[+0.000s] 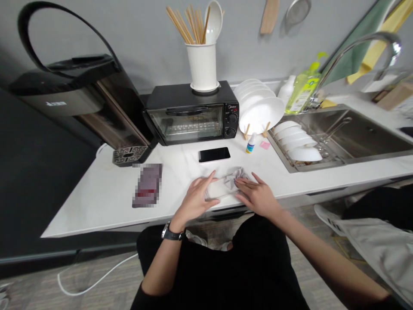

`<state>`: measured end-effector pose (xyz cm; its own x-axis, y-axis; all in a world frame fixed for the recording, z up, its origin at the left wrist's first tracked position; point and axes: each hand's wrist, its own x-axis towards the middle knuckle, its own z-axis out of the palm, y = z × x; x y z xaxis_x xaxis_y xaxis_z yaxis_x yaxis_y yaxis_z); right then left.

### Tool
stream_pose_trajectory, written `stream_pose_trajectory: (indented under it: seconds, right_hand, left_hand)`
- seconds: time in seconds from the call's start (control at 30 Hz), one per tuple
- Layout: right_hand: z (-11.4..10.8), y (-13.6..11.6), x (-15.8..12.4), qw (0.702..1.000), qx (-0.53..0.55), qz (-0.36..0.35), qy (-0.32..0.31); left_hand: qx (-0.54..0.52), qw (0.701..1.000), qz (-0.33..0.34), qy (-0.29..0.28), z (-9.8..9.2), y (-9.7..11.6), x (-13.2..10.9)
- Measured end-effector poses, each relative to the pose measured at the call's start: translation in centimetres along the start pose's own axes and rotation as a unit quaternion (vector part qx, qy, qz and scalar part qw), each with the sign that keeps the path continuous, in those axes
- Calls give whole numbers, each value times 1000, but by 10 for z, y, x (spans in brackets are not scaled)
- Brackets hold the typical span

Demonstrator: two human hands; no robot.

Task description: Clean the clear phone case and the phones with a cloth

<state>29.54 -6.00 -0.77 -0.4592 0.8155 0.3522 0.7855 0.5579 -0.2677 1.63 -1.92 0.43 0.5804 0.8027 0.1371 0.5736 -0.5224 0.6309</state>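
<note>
A pale, flat cloth [219, 187] lies near the counter's front edge, its right part a crumpled grey bunch [237, 175]. Whether these are one cloth or two I cannot tell. My left hand [193, 199] wears a dark-strapped watch [172, 234]; its thumb and fingers are spread around the left end of the pale cloth. Stretched out from the right, the fingers of my right hand [260, 198] rest on the crumpled bunch, with the thumb apart. Just behind lies a black-screened phone [214, 154]. A small blue-and-yellow bottle [251, 144] stands near a pink piece [265, 145].
A drink dispenser [93, 103] and a blurred-out purple packet [148, 185] are on the left. Behind stands a toaster oven [193, 114] bearing a chopstick holder [203, 64]. White plates [263, 114] and a sink [361, 133] with bowls [298, 140] are right. Another person's shoe [327, 217] shows below.
</note>
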Motion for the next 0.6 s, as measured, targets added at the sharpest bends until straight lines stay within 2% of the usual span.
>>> stream_pose_trajectory:
  seconds: [0.13, 0.2, 0.23, 0.3, 0.37, 0.47, 0.53, 0.6]
  right_hand:
    - [37, -55, 32, 999, 23, -48, 3]
    - [46, -75, 40, 996, 66, -68, -6]
    - [45, -77, 40, 993, 89, -75, -15]
    - [34, -64, 30, 989, 125, -75, -35]
    - [17, -36, 15, 988, 133, -62, -44]
    - [-5, 2, 0, 997, 71, -20, -24]
    - [-5, 6, 3, 1000, 12, 0, -7]
    - [9, -10, 16, 1000, -19, -7, 2]
  left_hand:
    - [-9, 1000, -4, 0, -2, -3, -2]
    - [-21, 1000, -7, -3, -4, -4, -6]
    - [-25, 1000, -10, -2, -5, -4, -8]
    - [-25, 1000, -15, 5, -6, -3, -11]
    - [-19, 1000, -15, 11, -6, -2, -10]
    - [-5, 1000, -7, 7, -2, -1, -5]
    - [4, 1000, 2, -2, 0, 0, 0]
    - [11, 1000, 11, -2, 1, -1, 2]
